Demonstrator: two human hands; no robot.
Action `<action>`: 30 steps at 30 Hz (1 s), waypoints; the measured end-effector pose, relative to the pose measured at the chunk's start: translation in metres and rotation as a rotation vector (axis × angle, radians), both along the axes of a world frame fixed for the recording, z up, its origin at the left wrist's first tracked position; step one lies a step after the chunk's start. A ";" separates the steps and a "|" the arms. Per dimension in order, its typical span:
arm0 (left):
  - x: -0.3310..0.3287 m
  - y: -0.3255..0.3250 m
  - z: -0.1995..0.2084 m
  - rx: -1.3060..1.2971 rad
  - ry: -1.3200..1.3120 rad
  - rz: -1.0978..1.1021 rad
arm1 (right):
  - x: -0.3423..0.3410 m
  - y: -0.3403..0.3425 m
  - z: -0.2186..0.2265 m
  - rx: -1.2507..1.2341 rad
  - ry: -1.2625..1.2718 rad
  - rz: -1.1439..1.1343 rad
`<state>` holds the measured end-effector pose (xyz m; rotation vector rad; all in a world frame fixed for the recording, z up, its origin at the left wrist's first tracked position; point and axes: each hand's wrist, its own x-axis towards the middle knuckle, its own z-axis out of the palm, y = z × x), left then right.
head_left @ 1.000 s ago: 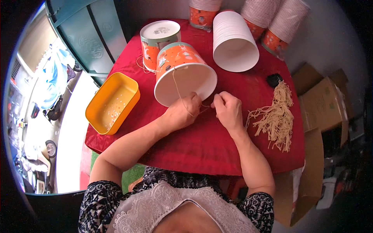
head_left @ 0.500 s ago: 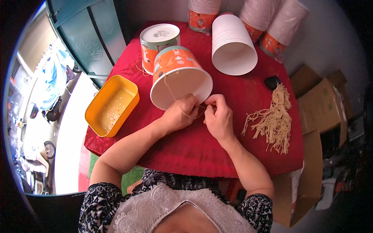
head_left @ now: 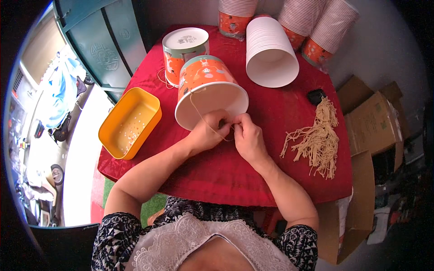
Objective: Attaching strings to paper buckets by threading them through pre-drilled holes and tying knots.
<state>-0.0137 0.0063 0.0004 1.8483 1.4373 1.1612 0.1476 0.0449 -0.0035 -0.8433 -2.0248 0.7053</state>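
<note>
An orange-patterned paper bucket (head_left: 205, 77) lies tilted on the table, its white open mouth facing me. A beige cord (head_left: 197, 107) runs from the left side of its rim down across my left hand. At the lower right of the rim my left hand (head_left: 209, 130) is closed, fingers curled against the bucket and the cord. My right hand (head_left: 247, 135) meets it there, thumb and forefinger pinched on the cord. The fingertips of both hands nearly touch, and what lies exactly between them is hidden.
Behind stands an upside-down bucket (head_left: 174, 58) with cord beside it. A yellow tub (head_left: 152, 118) holding small pale beads is at left. A nested white bucket stack (head_left: 272, 67) lies at back right; a bundle of beige cords (head_left: 323, 135) lies at right. Cardboard boxes (head_left: 373, 122) stand beyond the red-covered table (head_left: 217, 180).
My right hand has moved slightly left and down, closer to my left hand, its fingers now pinched together. The bucket's mouth has tipped down a little.
</note>
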 end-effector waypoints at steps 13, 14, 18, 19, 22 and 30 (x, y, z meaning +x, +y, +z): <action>-0.001 0.000 0.014 -0.338 -0.452 0.071 | -0.001 -0.001 0.003 0.101 -0.062 0.087; -0.001 0.001 0.012 -0.346 -0.460 0.060 | -0.002 0.000 0.001 0.132 -0.067 0.057; -0.001 0.000 0.011 -0.354 -0.492 0.041 | -0.004 0.000 0.000 0.135 -0.059 0.006; -0.001 0.000 0.011 -0.353 -0.493 0.041 | -0.004 0.001 -0.001 0.136 -0.060 0.006; 0.000 -0.001 0.012 -0.351 -0.524 0.031 | -0.005 0.003 -0.003 0.106 -0.013 -0.010; -0.002 -0.004 0.019 -0.348 -0.557 0.107 | -0.005 0.003 -0.001 0.077 -0.011 -0.024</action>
